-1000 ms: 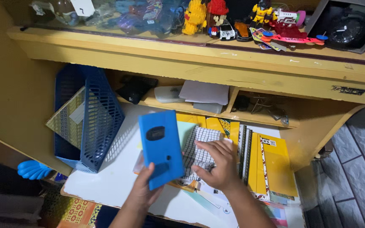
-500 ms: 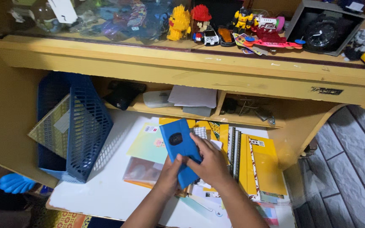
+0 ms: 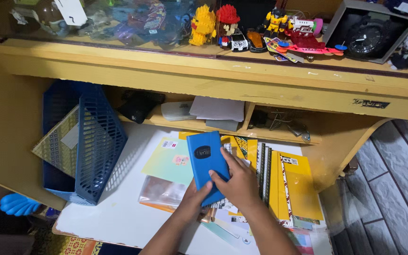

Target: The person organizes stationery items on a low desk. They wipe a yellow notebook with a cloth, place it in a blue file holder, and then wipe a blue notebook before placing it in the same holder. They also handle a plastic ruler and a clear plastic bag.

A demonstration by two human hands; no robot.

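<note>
A blue booklet-like case (image 3: 206, 158) with a dark oval badge lies tilted over the papers on the white desk surface (image 3: 119, 217). My right hand (image 3: 239, 182) rests on its right edge with fingers curled over it. My left hand (image 3: 198, 194) grips its lower end from beneath. Under and beside the case lie a pale green sheet (image 3: 168, 161), a clear plastic sleeve (image 3: 159, 193) and a row of yellow notebooks (image 3: 291, 182) with spiral bindings.
A blue mesh tray (image 3: 88, 141) stands on its side at the left, holding a patterned folder. The yellow shelf (image 3: 204, 123) behind holds a dark pouch, papers and a cable. Toys and a black clock (image 3: 364, 33) line the top ledge. Tiled floor at right.
The blue case has come down from a raised position and moved right, onto the papers. My right hand shifted from the notebooks onto the case.
</note>
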